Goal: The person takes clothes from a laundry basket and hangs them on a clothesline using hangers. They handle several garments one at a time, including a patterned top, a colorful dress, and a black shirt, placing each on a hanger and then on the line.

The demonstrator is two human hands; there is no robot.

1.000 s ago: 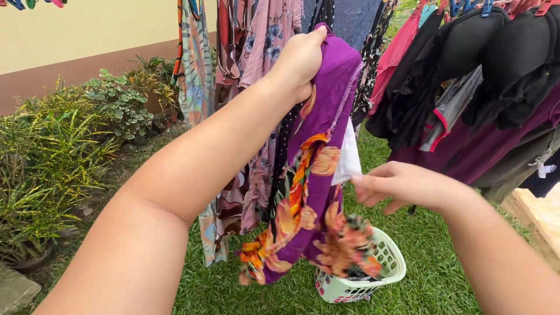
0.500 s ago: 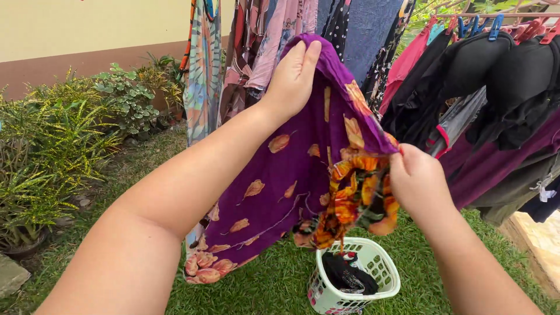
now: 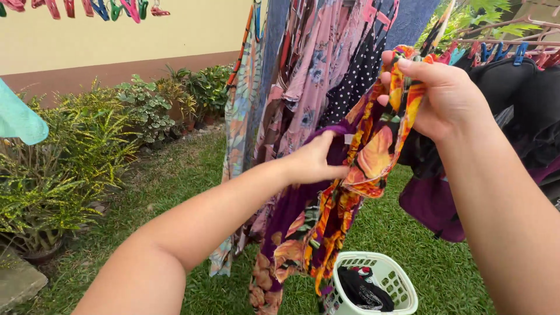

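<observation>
A purple garment with orange leaf print (image 3: 326,227) hangs between both my hands in front of the clothesline. My right hand (image 3: 437,96) is raised high and grips its orange-patterned edge near the line. Lower and to the left, my left hand (image 3: 318,160) clutches the purple cloth in the middle. The garment's tail drops down toward the grass.
Several hung clothes (image 3: 309,76) fill the line behind; dark garments (image 3: 513,99) hang at the right. A white laundry basket (image 3: 402,294) with dark clothes stands on the grass below. Coloured pegs (image 3: 99,9) hang top left. Shrubs (image 3: 64,169) line the yellow wall (image 3: 134,35).
My right hand has risen from low on the garment up to the line with the orange edge. My left hand has dropped from the top to the garment's middle.
</observation>
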